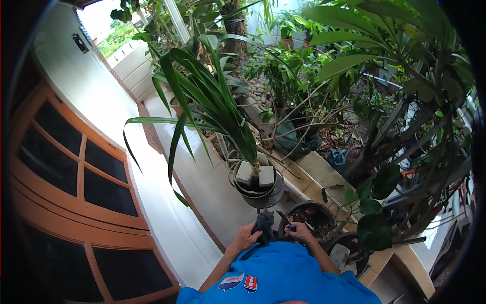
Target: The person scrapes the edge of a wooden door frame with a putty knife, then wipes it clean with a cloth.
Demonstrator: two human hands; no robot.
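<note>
My left hand (248, 237) is closed around a dark, crumpled bundle (264, 223), plastic or cloth, held close to my body. In my right hand (300, 233) is a knife-like tool with a blue handle (291, 228), its dark narrow blade (282, 217) pointing up and left. Just beyond both hands stands a pot (263, 199) with pale blocks (266, 176) around the stem of a long-leaved plant (223, 104). Beside my right hand is a round black pot (328, 217) of soil and debris.
An orange-framed window (83, 167) and white wall (147, 195) run along the left. Pale floor tiles (200, 175) lie beside the planted pot. On the right are a tiled ledge (324, 169), dense branches and leaves (375, 234), and another pot holding a stone (340, 255).
</note>
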